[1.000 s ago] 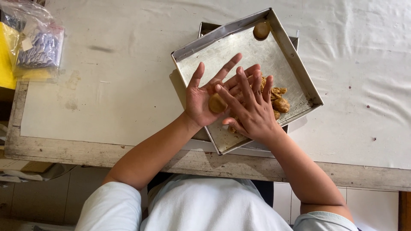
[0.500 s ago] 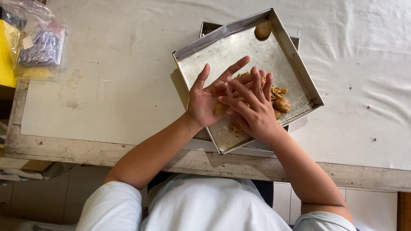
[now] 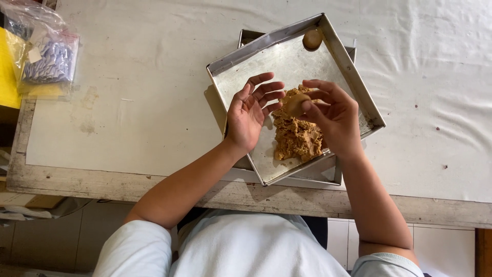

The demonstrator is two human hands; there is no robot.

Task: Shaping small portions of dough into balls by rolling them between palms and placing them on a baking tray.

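Observation:
A square metal tray (image 3: pixel 256 61) sits tilted on the white table, stacked on another tray. A lump of brown dough (image 3: pixel 296 136) lies in its near right part. One rolled dough ball (image 3: pixel 312 39) rests in the far corner. My right hand (image 3: pixel 335 118) pinches a second small dough ball (image 3: pixel 295 105) at its fingertips, above the lump. Palm up and with fingers spread, my left hand (image 3: pixel 251 115) hovers just left of that ball and holds nothing.
A clear plastic bag (image 3: pixel 43 56) of small wrapped items lies at the table's far left, over something yellow (image 3: pixel 7 72). The worn table edge (image 3: pixel 154 184) runs along the near side. White cloth (image 3: pixel 435 77) covers the right part.
My hands were pressed together over the dough, rolling. They have come apart: the right hand now holds a formed ball at its fingertips, and the left palm is open. The dough lump shows.

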